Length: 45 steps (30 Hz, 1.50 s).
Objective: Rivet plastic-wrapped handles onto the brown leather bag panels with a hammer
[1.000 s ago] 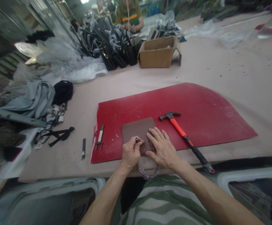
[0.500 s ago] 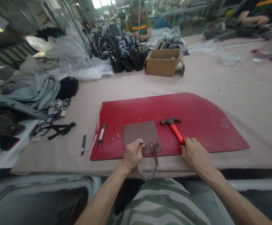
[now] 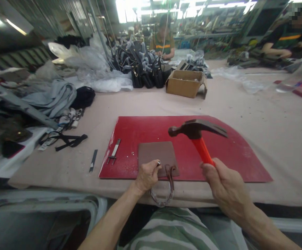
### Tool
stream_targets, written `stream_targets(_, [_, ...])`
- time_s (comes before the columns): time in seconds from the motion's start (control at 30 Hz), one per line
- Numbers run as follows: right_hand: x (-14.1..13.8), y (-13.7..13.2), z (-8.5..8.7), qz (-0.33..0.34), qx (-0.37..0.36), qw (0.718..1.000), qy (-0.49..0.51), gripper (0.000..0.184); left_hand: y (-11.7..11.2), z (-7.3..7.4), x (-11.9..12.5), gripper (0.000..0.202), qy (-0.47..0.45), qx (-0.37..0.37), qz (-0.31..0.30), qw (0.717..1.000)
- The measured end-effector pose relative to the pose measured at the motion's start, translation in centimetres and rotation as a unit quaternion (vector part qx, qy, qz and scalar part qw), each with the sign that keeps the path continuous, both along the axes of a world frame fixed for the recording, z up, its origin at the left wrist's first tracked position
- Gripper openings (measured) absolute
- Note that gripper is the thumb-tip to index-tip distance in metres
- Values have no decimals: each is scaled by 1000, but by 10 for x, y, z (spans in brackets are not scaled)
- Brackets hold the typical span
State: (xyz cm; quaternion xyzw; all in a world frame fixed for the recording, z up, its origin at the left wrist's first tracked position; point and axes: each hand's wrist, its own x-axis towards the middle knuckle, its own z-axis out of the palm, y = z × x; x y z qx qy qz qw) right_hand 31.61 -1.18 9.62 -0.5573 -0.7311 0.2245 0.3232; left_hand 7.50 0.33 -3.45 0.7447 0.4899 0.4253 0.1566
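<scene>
My right hand [image 3: 226, 182] grips the red handle of a claw hammer [image 3: 191, 129], raised above the red board [image 3: 192, 152] with its striking face to the left. My left hand [image 3: 147, 175] is closed around a metal punch [image 3: 159, 163]; only its shiny round top shows above the fingers. Beneath that hand lies a square brown pad [image 3: 156, 151] on the board. A looped strap [image 3: 170, 173] with brown ends and a clear plastic-wrapped curve hangs over the table's front edge, one end resting on the pad. The left hand hides its other end.
Left on the board lies a two-pronged tool [image 3: 114, 151], with tiny pale bits nearby. A narrow blade [image 3: 93, 160] and black straps [image 3: 70, 141] lie further left. Behind are a cardboard box [image 3: 184, 85], black bags [image 3: 147, 74] and plastic wrapping [image 3: 109, 83]. Two people sit at the far side.
My right hand has lifted the hammer off the red board and now holds it in the air. My left hand stays on the pad with the punch. The view has tilted up slightly.
</scene>
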Motion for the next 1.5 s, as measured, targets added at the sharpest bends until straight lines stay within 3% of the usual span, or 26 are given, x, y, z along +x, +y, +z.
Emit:
stream_targets(0.07, [0,-6,4,51,108,986,-113,34,0,-1,0,17,-1,7,-3,1000])
stream_targets(0.17, [0,-10,15,117,157,957,-215,31,0,-3,0,18,2,15,-4,1000])
stream_targets(0.23, [-2,-11,25,103,168,959,-205,29,-1,-3,-1,17,4,9,-2,1000])
stream_targets(0.3, [-5,-13,32,37,203,968,-143,27,0,-2,-1,16,1,4,-2,1000])
stream_targets(0.37, [-6,-15,29,9,239,964,-119,26,0,-1,-1,16,-2,6,-4,1000])
stream_targets(0.4, [-5,-15,25,26,245,959,-137,27,0,-1,-1,17,-2,11,-6,1000])
stream_targets(0.5, [1,-14,7,125,208,939,-243,29,0,-1,0,18,2,20,-9,1000])
stream_targets(0.67, [3,-15,-3,87,185,957,-207,29,-1,-3,-1,17,0,8,0,1000])
stream_targets(0.83, [4,-10,-5,116,66,965,-226,29,-1,-1,-1,16,-11,-4,1,1000])
stream_targets(0.97, [24,16,-28,51,-67,990,-115,40,-1,2,0,15,-11,-6,-4,1000])
stream_targets(1.07, [40,40,-54,-4,-131,982,-139,38,-1,3,-1,15,-3,-15,-6,1000])
stream_targets(1.13, [42,50,-67,-58,-91,968,-224,32,-1,3,-2,15,-5,-21,-9,1000])
stream_targets(1.2, [32,51,-73,-75,12,955,-285,29,-2,3,-3,14,-11,-26,-10,1000])
stream_targets(1.3, [-1,38,-81,-5,130,959,-250,39,-3,3,-2,14,-19,-39,-10,999])
stream_targets(1.4, [-40,20,-97,97,108,967,-209,53,-3,4,1,15,-39,-75,-13,996])
stream_targets(1.5, [-63,7,-115,107,74,968,-214,63,4,11,0,19,-186,-144,45,971])
